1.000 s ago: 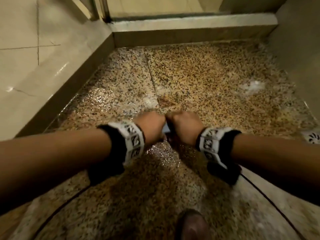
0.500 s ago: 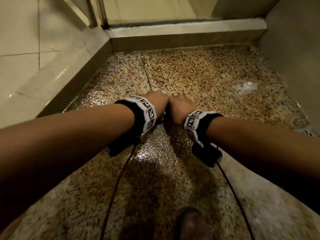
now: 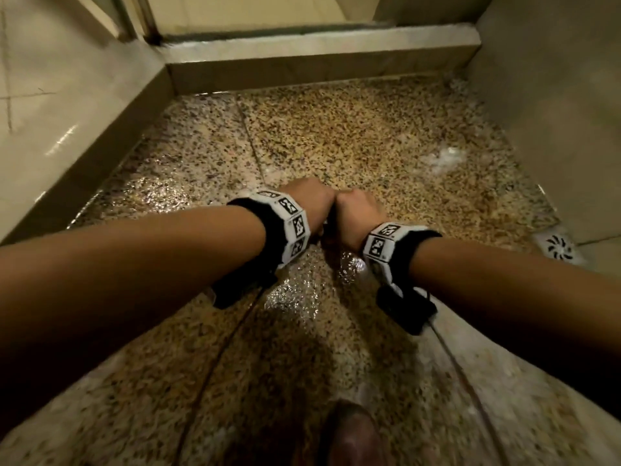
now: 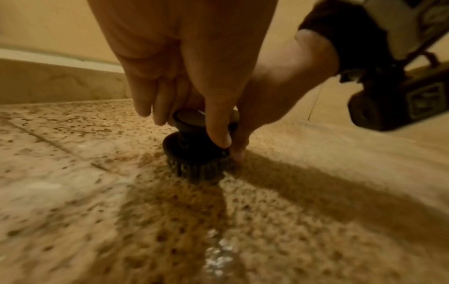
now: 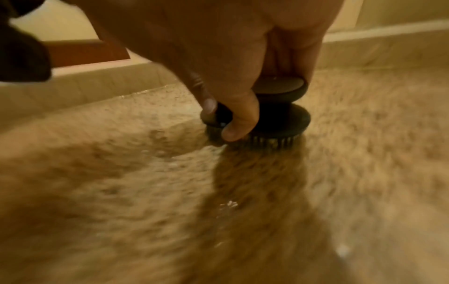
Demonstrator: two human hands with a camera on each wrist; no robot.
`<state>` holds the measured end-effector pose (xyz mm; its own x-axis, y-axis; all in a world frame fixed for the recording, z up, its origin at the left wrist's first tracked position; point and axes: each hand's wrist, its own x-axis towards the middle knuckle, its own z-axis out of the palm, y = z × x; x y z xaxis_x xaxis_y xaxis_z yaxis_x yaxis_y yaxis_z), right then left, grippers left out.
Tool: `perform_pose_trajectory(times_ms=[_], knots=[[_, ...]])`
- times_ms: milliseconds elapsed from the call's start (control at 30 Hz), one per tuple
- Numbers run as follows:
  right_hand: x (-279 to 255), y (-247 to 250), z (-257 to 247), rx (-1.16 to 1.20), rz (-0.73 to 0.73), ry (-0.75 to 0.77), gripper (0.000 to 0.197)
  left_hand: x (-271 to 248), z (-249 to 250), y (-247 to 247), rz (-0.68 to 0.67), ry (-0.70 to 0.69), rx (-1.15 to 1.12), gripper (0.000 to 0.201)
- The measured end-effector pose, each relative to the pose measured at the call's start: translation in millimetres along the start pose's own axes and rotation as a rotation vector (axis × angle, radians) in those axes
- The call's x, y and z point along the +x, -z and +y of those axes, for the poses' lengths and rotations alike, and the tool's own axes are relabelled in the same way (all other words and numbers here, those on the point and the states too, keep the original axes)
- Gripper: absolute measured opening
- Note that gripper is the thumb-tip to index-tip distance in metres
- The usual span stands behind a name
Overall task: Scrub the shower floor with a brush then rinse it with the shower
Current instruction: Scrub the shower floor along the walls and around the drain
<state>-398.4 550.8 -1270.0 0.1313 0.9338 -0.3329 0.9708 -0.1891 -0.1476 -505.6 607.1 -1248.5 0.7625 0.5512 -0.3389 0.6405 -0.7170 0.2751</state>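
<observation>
The speckled tan-and-brown stone shower floor [image 3: 353,139] fills most of the head view, wet and glistening through the middle of the frame, hemmed by a pale stone curb [image 3: 316,58] along the top. A round white slotted drain cover [image 3: 558,247] sits at the right edge, and a small white patch of foam [image 3: 443,159] lies in the upper right of the floor.

Both forearms reach in from the lower corners and meet at the centre. The left hand [image 3: 311,201] and the right hand [image 3: 358,211] sit knuckle to knuckle, each wrist wearing a black strap with white marker tiles.

Between them, seen from the wrist cameras, is a small round black plastic scrubbing brush with a knob top [image 4: 198,142], its bristles pressed on the floor near a tile seam. The left hand's grip is closed, fingers curled down around the knob; the right hand's grip is likewise closed, thumb and fingers pinching the body just above the bristles.

The brush looks light and rigid, with short stiff bristles. Wet plastic and foam probably make it slippery, so the narrow waist under the knob seems the surest hold.
</observation>
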Motion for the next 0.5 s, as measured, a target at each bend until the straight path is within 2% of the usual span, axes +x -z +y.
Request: perform_pose_trajectory(times_ms=[100, 167, 233, 300, 367, 433, 500], knots=[[-44.7, -21.3, 7.0, 0.033, -0.038, 0.092, 0.024, -23.3, 13.0, -26.1, -0.108, -0.064, 0.014, 0.013], [-57.4, -20.4, 11.4, -0.025, -0.083, 0.138, 0.035, -33.2, 16.1, -38.6, -0.165, -0.071, 0.018, 0.021], [-31.3, -6.2, 10.8, -0.044, -0.041, 0.124, 0.027, -17.7, 12.0, -23.1, -0.084, -0.031, -0.001, 0.019], [1.2, 7.2, 6.9, -0.029, 0.011, 0.037, 0.017, 11.0, 3.8, -2.8, -0.034, 0.010, 0.020, 0.017], [18.3, 6.0, 7.3, -0.006, 0.051, 0.010, 0.020, 23.3, -1.1, 8.0, -0.015, 0.039, 0.051, 0.018], [0.1, -3.4, 2.9, 0.013, 0.028, 0.039, 0.013, 9.3, 0.8, -2.9, -0.056, 0.043, 0.010, 0.015], [-32.2, -16.4, 0.0, -0.039, -0.061, 0.119, 0.013, -16.8, 2.6, -23.1, -0.125, 0.043, -0.061, 0.018]])
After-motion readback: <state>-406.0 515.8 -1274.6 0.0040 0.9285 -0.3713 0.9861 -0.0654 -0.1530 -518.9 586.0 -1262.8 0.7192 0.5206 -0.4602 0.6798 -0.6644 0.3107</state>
